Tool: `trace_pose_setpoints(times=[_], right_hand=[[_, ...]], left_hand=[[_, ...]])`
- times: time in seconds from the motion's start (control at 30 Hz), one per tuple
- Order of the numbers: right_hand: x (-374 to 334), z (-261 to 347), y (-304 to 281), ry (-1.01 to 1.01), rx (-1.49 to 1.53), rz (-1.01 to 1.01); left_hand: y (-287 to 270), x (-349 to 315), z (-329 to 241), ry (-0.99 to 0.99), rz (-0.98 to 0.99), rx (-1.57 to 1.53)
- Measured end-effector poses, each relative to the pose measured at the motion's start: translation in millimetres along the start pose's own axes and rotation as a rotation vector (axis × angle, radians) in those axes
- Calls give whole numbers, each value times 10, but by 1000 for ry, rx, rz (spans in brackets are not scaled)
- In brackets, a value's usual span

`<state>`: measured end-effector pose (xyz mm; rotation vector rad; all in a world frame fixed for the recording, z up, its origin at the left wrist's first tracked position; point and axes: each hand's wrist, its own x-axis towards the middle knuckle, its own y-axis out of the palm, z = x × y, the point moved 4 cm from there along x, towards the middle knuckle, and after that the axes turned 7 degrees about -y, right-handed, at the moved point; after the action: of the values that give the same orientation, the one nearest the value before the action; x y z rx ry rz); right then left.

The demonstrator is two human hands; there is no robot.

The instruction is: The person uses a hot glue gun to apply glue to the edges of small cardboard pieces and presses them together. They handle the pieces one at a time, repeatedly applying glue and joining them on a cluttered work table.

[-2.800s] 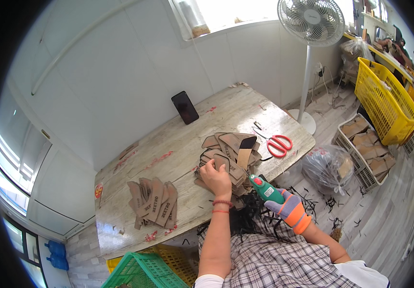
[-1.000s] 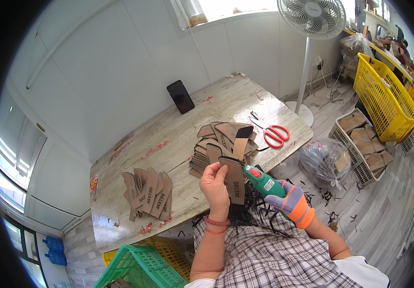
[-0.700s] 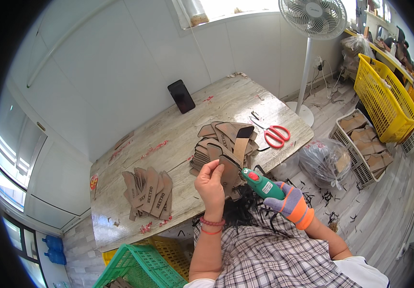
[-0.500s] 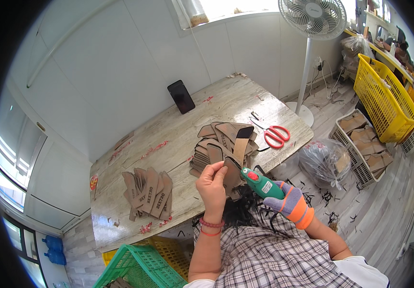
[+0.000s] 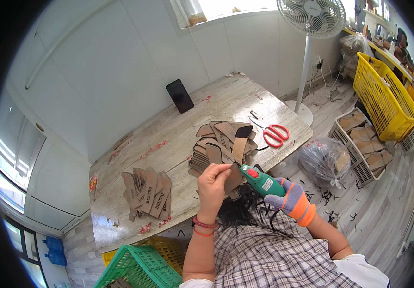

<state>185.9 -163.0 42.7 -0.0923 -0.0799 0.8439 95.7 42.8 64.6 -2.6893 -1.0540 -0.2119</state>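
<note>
My bare left hand (image 5: 212,186) is closed in a pinch at the edge of a brown flat piece (image 5: 234,177), at the nose of a green electric hand cutter (image 5: 259,181). The cutter has a red button. Wrapped round its body is my right hand (image 5: 293,201), in a grey and orange glove. Just beyond lies a heap of brown printed pieces (image 5: 202,156), some edged in black, with a tan black-tipped piece (image 5: 240,144) on top. Black strip scraps (image 5: 240,209) gather on my checked apron. My fingers hide the exact pinch point.
Red-handled scissors (image 5: 275,136) and a dark phone (image 5: 180,96) lie on the table (image 5: 168,132), with another pile of brown pieces (image 5: 148,192) at left. A green crate (image 5: 142,269) stands below. At right are a plastic bag (image 5: 324,161), a white basket (image 5: 360,165), a yellow crate (image 5: 384,96) and a fan (image 5: 311,19).
My left fingers have shifted slightly right along the piece's edge, closer to the cutter's nose. The cutter stays almost in place in my right hand.
</note>
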Motion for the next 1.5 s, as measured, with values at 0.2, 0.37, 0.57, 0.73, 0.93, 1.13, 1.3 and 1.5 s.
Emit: trace_pose_setpoints(times=[0.2,0.37,0.57,0.73,0.93,1.13,1.3,1.5], right_hand=[[1,-16,-42,-74,-117,5],[-6,-1,-46,-38,-48,14],[-7,-2,-71,-11,-43,19],[0,-11,-93,-12,-72,35],[32,0,-51,-75,-165,27],[-42,-93,-82,52,-33,-1],[-55,-232,-69,92,14,-61],[-49,-399,-46,132,41,-81]], left_hand=[[-72,60,-171,62,61,167],[-101,117,-307,243,72,336],[-81,165,-461,356,88,506],[-51,195,-523,406,115,562],[-134,176,-430,313,116,540],[-1467,345,183,-62,-475,531],[-1214,303,443,238,-725,1082],[-86,484,976,-163,-501,515]])
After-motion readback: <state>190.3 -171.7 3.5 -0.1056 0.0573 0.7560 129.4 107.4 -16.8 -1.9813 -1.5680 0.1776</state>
